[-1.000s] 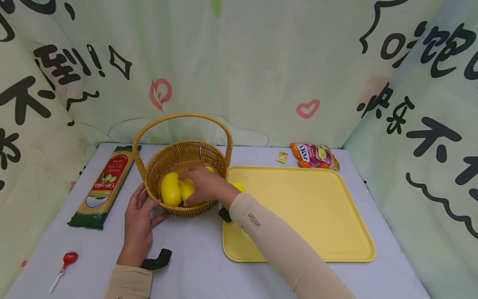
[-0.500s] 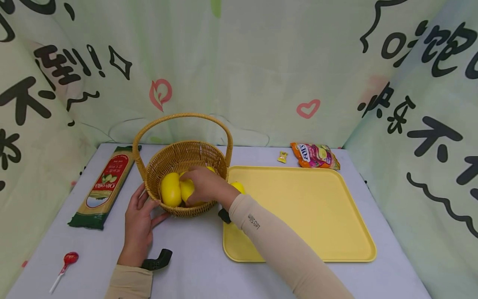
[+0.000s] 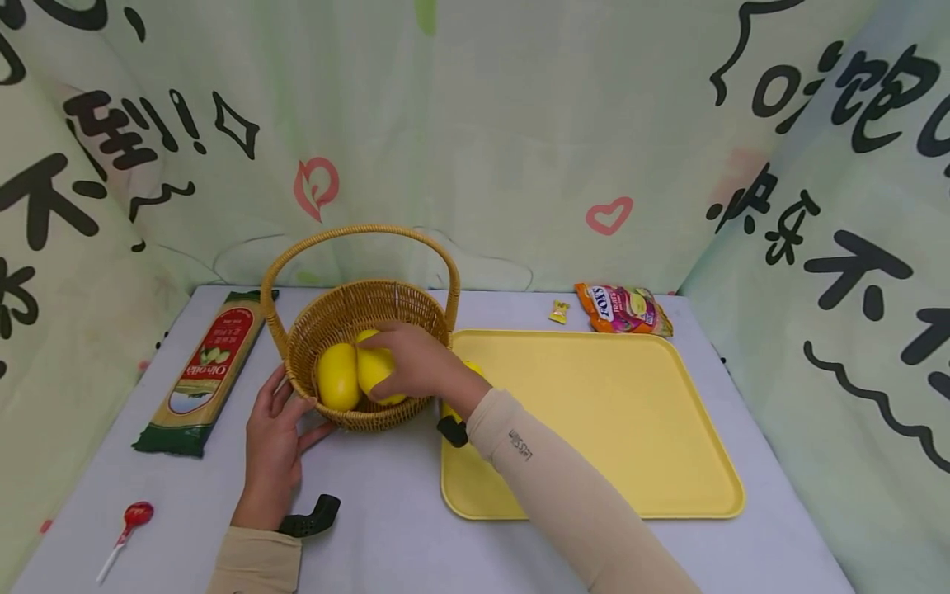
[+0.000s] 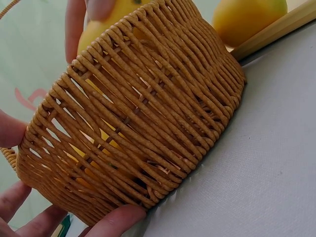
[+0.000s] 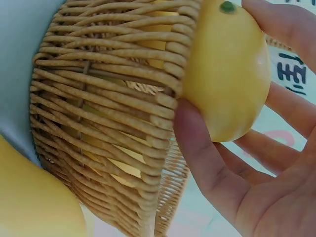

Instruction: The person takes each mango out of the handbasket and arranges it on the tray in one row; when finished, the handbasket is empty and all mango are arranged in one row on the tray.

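Observation:
In the head view my right hand [image 3: 416,363] grips a yellow mango [image 3: 375,371] at the front of the wicker basket [image 3: 367,301]. Its thumb and fingers lie round the fruit in the right wrist view, where the mango [image 5: 224,69], with a green stem spot, stands partly above the rim. Another mango [image 3: 337,377] sits beside it, on the left inside the basket. Against the basket's front left side rests my left hand [image 3: 273,450], fingers spread, thumb low on the woven wall [image 4: 143,98]. Another yellow fruit [image 4: 249,19] lies outside on the tray, partly hidden by my right wrist.
A yellow tray [image 3: 601,429] lies right of the basket. Behind it are a small wrapped candy [image 3: 559,311] and an orange snack bag [image 3: 623,309]. On the left are a long green-and-tan food packet [image 3: 215,375] and a red lollipop [image 3: 137,515]. The basket handle [image 3: 359,230] arches overhead.
My right hand has risen slightly and shifted right with the mango, showing more of the fruit above the basket floor. My left hand and the basket have stayed in place.

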The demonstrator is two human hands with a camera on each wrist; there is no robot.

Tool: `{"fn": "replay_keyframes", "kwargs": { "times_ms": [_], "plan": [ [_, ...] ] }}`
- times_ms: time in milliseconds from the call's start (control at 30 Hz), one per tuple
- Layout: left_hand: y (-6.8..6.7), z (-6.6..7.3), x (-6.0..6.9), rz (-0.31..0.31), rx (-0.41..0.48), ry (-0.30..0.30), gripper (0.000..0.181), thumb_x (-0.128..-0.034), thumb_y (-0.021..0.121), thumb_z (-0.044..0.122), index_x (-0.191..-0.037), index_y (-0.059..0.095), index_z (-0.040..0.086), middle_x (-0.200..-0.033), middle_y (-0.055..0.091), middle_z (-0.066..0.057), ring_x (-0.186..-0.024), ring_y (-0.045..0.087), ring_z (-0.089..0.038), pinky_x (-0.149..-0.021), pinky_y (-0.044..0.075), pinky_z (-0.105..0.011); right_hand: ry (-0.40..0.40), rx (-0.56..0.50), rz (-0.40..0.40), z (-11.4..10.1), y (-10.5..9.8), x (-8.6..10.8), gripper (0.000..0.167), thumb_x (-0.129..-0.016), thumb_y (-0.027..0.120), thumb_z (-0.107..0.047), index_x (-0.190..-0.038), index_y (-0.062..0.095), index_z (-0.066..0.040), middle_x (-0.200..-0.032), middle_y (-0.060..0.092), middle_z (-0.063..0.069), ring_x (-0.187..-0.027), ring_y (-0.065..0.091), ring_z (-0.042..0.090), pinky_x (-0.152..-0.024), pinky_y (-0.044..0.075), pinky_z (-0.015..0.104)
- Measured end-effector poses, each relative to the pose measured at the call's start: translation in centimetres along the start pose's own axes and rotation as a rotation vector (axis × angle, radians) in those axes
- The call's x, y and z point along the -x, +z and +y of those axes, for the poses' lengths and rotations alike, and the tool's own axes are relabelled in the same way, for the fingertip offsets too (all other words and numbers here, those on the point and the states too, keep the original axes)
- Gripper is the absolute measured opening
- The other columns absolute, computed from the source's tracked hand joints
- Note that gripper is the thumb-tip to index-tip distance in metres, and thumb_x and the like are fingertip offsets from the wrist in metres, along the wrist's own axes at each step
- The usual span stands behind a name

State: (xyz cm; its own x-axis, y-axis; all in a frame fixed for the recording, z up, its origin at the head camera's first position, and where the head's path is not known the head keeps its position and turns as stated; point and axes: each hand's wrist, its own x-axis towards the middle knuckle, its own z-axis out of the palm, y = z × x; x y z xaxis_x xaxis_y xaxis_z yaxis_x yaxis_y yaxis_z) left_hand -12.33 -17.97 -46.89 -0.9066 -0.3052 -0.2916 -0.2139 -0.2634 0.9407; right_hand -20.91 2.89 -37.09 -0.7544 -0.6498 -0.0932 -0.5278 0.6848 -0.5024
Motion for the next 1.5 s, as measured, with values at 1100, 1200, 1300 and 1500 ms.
{"fn": "replay_keyframes", "kwargs": {
  "times_ms": [1100, 1200, 1300, 1500],
  "plan": [
    [0.0, -0.1, 0.0, 0.009, -0.022, 0.001, 0.074, -0.1044, 0.057, 0.013, -0.166, 0.027, 0.041, -0.175, 0.027, 0.005, -0.152, 0.041, -0.026, -0.094, 0.061, -0.049, -0.011, -0.459, 0.250, 4.1, -1.9, 9.0, 0.073, -0.083, 0.091, -0.028, -0.150, 0.062, -0.024, -0.169, 0.042, 0.003, -0.151, 0.047, 0.031, -0.090, 0.066, 0.035],
    [0.0, -0.2, -0.1, 0.010, -0.023, 0.000, 0.074, -0.1044, 0.057, 0.013, -0.166, 0.027, 0.041, -0.175, 0.027, 0.004, -0.152, 0.042, -0.026, -0.094, 0.061, -0.048, 0.009, -0.496, 0.271, 4.8, -1.8, 9.9, 0.072, -0.084, 0.090, -0.028, -0.150, 0.062, -0.025, -0.169, 0.041, -0.003, -0.151, 0.047, 0.028, -0.092, 0.065, 0.035],
    [0.0, -0.2, -0.1, 0.011, -0.020, 0.002, 0.074, -0.1044, 0.056, 0.012, -0.166, 0.027, 0.040, -0.175, 0.027, 0.004, -0.152, 0.042, -0.026, -0.093, 0.061, -0.048, 0.016, -0.524, 0.297, 5.4, -1.8, 10.8, 0.071, -0.085, 0.090, -0.028, -0.150, 0.062, -0.025, -0.169, 0.041, -0.005, -0.151, 0.046, 0.026, -0.091, 0.065, 0.032],
    [0.1, -0.1, 0.0, 0.016, -0.022, 0.004, 0.074, -0.1042, 0.057, 0.012, -0.166, 0.028, 0.041, -0.175, 0.028, 0.004, -0.151, 0.043, -0.026, -0.093, 0.063, -0.047, 0.022, -0.543, 0.333, 6.4, -1.7, 12.7, 0.072, -0.084, 0.091, -0.029, -0.150, 0.062, -0.023, -0.169, 0.041, -0.005, -0.153, 0.044, 0.026, -0.089, 0.064, 0.028]
  ]
}}
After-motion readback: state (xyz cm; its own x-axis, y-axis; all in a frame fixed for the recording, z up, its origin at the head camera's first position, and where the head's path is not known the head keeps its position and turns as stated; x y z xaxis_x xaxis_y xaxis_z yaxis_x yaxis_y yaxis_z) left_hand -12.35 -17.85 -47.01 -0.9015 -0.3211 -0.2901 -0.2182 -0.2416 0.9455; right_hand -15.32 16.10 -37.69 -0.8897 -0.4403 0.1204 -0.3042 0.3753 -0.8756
